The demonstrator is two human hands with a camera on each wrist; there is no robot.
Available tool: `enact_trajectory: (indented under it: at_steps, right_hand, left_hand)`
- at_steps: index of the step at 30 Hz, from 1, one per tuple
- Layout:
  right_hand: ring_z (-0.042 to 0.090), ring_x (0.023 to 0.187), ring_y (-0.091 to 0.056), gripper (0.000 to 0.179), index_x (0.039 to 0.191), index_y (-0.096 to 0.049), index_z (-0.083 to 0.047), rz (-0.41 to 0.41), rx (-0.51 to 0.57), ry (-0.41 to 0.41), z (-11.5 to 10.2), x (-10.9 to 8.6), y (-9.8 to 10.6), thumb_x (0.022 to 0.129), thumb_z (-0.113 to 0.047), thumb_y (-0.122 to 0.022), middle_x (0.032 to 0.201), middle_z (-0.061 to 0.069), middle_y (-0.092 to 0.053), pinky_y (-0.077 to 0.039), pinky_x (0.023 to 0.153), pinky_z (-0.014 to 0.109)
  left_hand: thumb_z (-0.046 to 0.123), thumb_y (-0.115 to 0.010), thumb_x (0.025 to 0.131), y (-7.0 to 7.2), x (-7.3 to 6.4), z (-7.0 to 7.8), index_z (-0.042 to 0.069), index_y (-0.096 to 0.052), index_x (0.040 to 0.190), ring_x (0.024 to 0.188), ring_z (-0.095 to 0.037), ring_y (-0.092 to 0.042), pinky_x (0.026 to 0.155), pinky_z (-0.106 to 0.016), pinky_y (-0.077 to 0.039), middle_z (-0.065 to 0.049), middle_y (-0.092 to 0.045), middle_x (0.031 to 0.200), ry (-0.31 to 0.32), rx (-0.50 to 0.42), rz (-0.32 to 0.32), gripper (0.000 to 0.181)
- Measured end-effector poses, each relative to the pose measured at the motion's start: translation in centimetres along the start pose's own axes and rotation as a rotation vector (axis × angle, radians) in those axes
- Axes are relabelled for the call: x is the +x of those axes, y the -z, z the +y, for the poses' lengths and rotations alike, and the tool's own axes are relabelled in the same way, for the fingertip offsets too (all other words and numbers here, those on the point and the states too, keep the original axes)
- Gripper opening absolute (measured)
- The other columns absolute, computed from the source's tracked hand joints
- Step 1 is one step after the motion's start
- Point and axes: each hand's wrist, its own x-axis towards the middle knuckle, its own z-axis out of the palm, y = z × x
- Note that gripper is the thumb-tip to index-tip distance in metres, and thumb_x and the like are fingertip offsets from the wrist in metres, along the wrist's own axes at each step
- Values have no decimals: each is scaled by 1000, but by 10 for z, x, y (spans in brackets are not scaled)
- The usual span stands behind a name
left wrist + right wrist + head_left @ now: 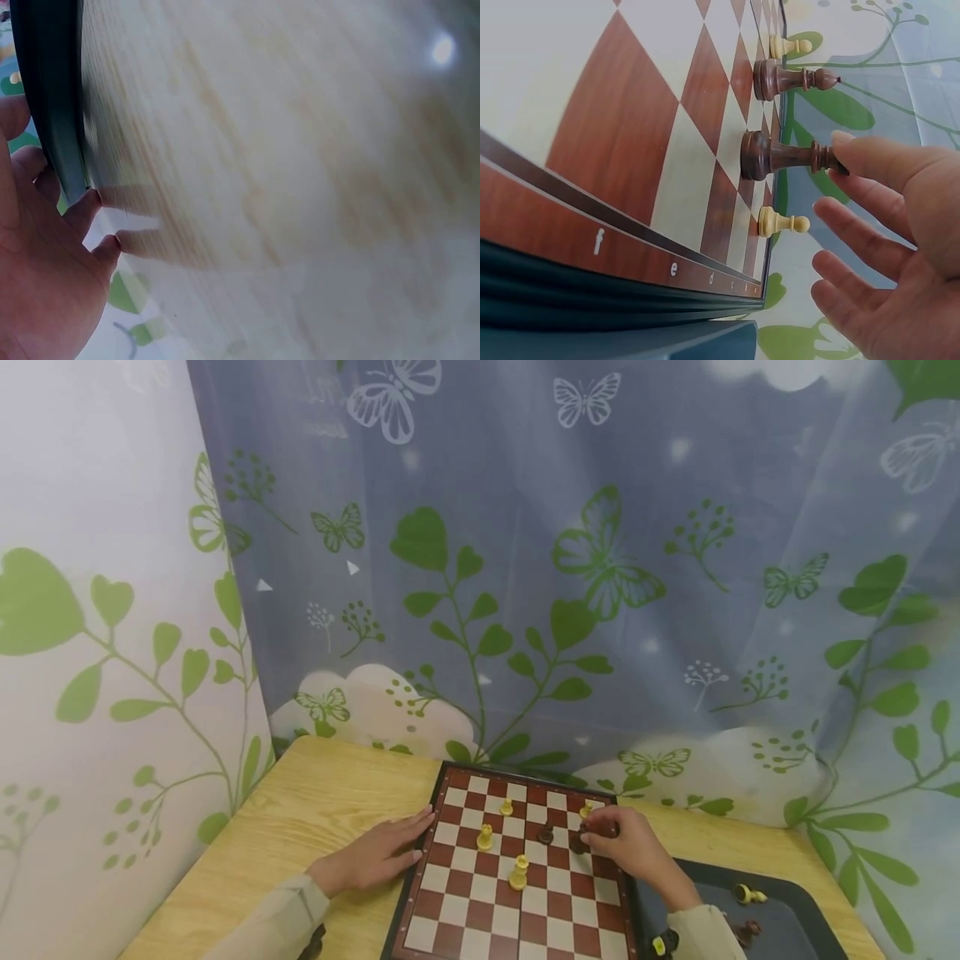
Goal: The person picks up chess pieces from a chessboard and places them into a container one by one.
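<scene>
A brown-and-white chessboard [480,910] lies on the wooden table. My right hand [630,847] pinches the top of a dark brown chess piece [780,157] between thumb and index finger. That piece stands upright on its base at the board, its top hidden by the fingertips. The other fingers are spread and hold nothing. Nearby stand a dark bishop [791,79] and a yellow pawn [780,222]. My left hand [375,853] rests along the board's left edge, fingers extended, fingertips at the rim. Two larger yellow pieces, one a taller piece [518,872], stand left of the bishop.
A dark tray [795,902] sits right of the board, with a yellow chess piece [750,894] and a dark reddish one [747,932] lying in it. Another yellow pawn [507,807] stands toward the board's far side. A patterned curtain [487,568] hangs behind the table [322,793].
</scene>
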Motion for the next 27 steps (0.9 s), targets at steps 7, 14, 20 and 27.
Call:
enact_trajectory:
  at_steps: [7, 14, 20, 27]
  right_hand:
    - [12, 70, -50, 18, 107, -77, -5, 11, -12, 41, -2, -2, 0, 91, -12, -77, 107, 7, -71, -43, 63, 30]
    - [8, 62, -46, 15, 104, -78, -3, 19, -34, 118, 1, -1, -1, 91, -10, -76, 121, 21, -69, -41, 58, 27]
    - [13, 64, -46, 14, 106, -76, -5, 48, -52, 97, 0, -1, -1, 93, -9, -74, 110, 15, -70, -40, 58, 29]
    - [34, 111, -65, 19, 112, -74, -6, 141, -48, 94, -11, -5, 9, 94, -11, -74, 125, 17, -69, -53, 92, 55]
  left_hand:
    - [31, -43, 110, -1, -2, -2, -1, -28, 159, 143, -52, -37, 111, -72, -29, -23, -26, 164, 15, 2, -4, 60]
    - [34, -43, 110, -4, -2, -6, 1, -29, 159, 144, -49, -36, 111, -72, -29, -21, -26, 165, 20, -6, 6, 61]
    - [30, -43, 110, -3, -2, -2, -2, -29, 159, 144, -50, -37, 111, -73, -29, -23, -26, 164, 26, -1, -3, 60]
    - [31, -43, 110, -5, 2, -3, 0, -29, 159, 145, -47, -36, 113, -70, -29, -20, -26, 165, 39, 5, 1, 60]
